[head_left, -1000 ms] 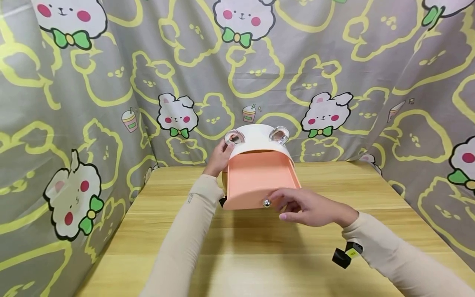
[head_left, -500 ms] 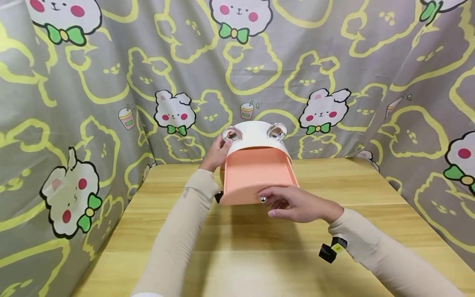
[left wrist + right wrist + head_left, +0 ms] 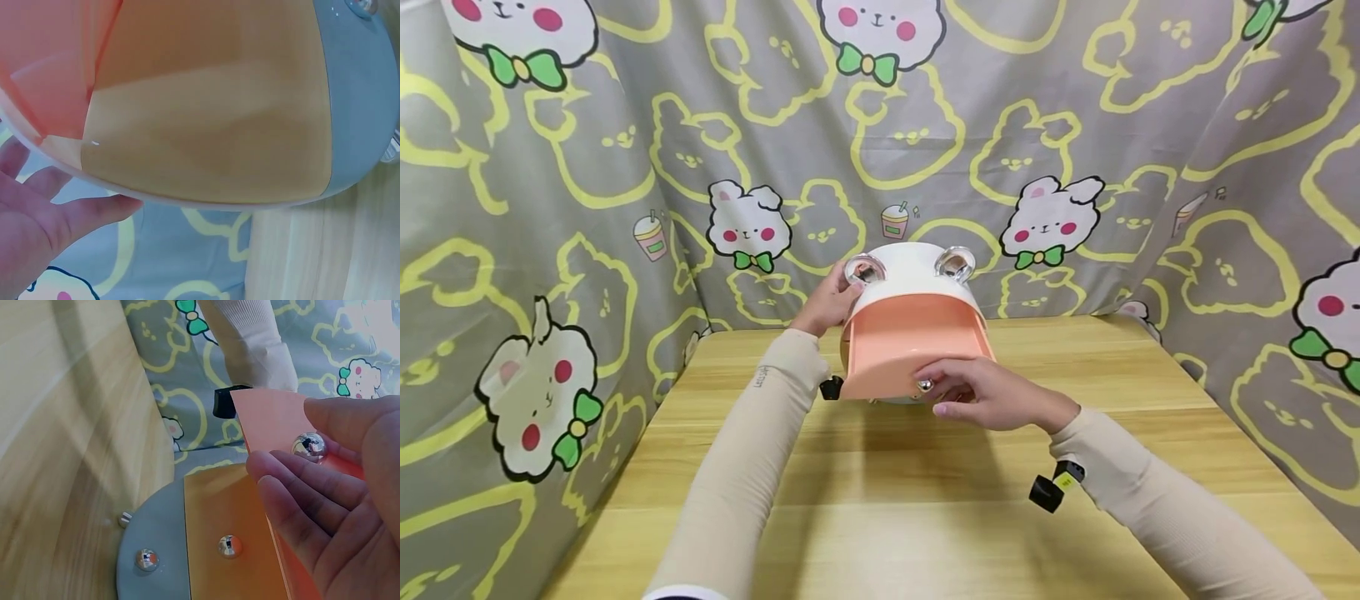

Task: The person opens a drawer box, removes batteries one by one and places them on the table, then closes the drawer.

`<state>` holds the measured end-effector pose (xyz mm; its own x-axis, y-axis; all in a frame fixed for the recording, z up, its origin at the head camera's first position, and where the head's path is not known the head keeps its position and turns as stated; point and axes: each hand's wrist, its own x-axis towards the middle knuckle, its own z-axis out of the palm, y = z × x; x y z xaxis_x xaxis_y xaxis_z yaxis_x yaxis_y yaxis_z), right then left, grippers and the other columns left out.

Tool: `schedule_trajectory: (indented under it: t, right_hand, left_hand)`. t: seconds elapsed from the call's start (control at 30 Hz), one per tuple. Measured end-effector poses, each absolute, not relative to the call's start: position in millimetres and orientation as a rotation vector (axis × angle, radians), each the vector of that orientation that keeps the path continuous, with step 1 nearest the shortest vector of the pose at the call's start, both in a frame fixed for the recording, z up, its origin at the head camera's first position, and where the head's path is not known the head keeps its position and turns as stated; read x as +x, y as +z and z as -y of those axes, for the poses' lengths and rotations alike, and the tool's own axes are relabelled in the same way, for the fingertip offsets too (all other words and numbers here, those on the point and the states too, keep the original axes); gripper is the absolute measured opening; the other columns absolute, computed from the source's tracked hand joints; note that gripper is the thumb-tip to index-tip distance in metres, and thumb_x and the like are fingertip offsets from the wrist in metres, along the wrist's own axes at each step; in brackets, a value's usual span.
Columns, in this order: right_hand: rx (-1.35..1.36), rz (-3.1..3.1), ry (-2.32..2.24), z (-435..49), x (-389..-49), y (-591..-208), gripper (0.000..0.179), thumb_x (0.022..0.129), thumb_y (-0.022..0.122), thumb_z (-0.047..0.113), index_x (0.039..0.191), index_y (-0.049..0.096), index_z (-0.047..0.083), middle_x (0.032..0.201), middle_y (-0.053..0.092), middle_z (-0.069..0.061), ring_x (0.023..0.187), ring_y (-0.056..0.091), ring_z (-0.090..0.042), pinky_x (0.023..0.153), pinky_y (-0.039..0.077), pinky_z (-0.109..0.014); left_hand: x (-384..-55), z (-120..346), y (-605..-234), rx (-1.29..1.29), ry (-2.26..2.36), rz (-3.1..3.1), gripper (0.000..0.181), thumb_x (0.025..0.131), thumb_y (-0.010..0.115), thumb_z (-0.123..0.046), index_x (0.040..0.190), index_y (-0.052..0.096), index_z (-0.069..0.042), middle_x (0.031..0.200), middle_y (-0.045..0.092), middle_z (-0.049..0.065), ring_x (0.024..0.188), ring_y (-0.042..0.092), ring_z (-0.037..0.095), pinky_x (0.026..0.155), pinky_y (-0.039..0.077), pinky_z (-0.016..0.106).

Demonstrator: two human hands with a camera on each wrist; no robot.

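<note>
A small three-drawer cabinet with a white shell [image 3: 906, 271] and clear ring-shaped ears stands on the table. Its top coral drawer [image 3: 910, 327] is partly out, and no items show inside. My left hand [image 3: 829, 298] rests against the shell's left side, thumb tip at the rim in the left wrist view. My right hand [image 3: 988, 393] is at the drawer front, fingers around its silver knob [image 3: 309, 445] and thumb apart from it. Below lie an orange drawer [image 3: 212, 506] and a blue-grey drawer [image 3: 150, 531], both closed and with silver knobs.
The wooden table [image 3: 880, 500] spreads in front of the cabinet and to both sides. A grey patterned curtain [image 3: 820, 108] hangs behind and along the sides. A black wrist camera [image 3: 1047, 493] sits below the right sleeve.
The coral drawer has slid partway back into the cabinet, with my right hand moving along with its front. My left hand has stayed on the shell's side. The head view has shifted slightly.
</note>
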<state>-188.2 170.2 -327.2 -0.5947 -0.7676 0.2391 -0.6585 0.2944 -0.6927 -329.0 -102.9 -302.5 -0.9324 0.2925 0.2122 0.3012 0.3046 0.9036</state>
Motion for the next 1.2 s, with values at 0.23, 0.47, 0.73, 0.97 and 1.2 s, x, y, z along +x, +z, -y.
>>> schedule_trajectory:
  t: [0.23, 0.47, 0.73, 0.97, 1.2]
  right_hand:
    - [-1.337, -2.453, -1.197, -169, -198, -327, 0.040, 0.093, 0.066, 0.011, 0.131, 0.055, 0.006, 0.111, 0.068, -0.002, 0.097, 0.066, -0.012, 0.080, 0.055, -0.030]
    - [-1.352, -2.462, -1.241, -165, -209, -327, 0.039, 0.093, 0.065, 0.010, 0.131, 0.056, 0.004, 0.111, 0.067, -0.011, 0.095, 0.067, -0.016, 0.080, 0.055, -0.030]
    - [-1.334, -2.477, -1.335, -160, -221, -328, 0.036, 0.092, 0.066, 0.004, 0.127, 0.058, 0.002, 0.115, 0.063, -0.012, 0.097, 0.067, -0.023, 0.078, 0.055, -0.030]
    - [-1.306, -2.490, -1.383, -156, -234, -331, 0.035, 0.091, 0.066, 0.004, 0.125, 0.059, 0.002, 0.112, 0.065, -0.011, 0.094, 0.067, -0.019, 0.078, 0.055, -0.031]
    - [-1.246, -2.487, -1.424, -156, -245, -334, 0.037, 0.092, 0.065, 0.003, 0.128, 0.056, 0.000, 0.108, 0.068, -0.017, 0.092, 0.068, -0.026, 0.077, 0.055, -0.032]
  left_hand:
    - [-328, 105, -301, -0.571, -1.761, 2.577, 0.041, 0.104, 0.043, -0.020, 0.144, 0.033, -0.017, 0.137, 0.051, 0.015, 0.107, 0.058, 0.027, 0.086, 0.049, 0.038]
    - [-329, 109, -301, -0.574, -1.786, 2.599, 0.040, 0.105, 0.042, -0.022, 0.144, 0.034, -0.021, 0.138, 0.050, 0.012, 0.106, 0.057, 0.027, 0.079, 0.052, 0.040]
    - [-328, 108, -303, -0.586, -1.816, 2.579, 0.032, 0.105, 0.043, -0.021, 0.135, 0.038, -0.013, 0.131, 0.053, 0.015, 0.097, 0.058, 0.026, 0.072, 0.054, 0.037]
    - [-329, 110, -304, -0.563, -1.798, 2.594, 0.035, 0.105, 0.042, -0.022, 0.138, 0.037, -0.016, 0.135, 0.051, 0.014, 0.104, 0.057, 0.029, 0.075, 0.053, 0.039]
    - [-329, 109, -304, -0.570, -1.812, 2.577, 0.038, 0.104, 0.043, -0.021, 0.141, 0.036, -0.015, 0.136, 0.051, 0.015, 0.111, 0.054, 0.029, 0.080, 0.052, 0.041]
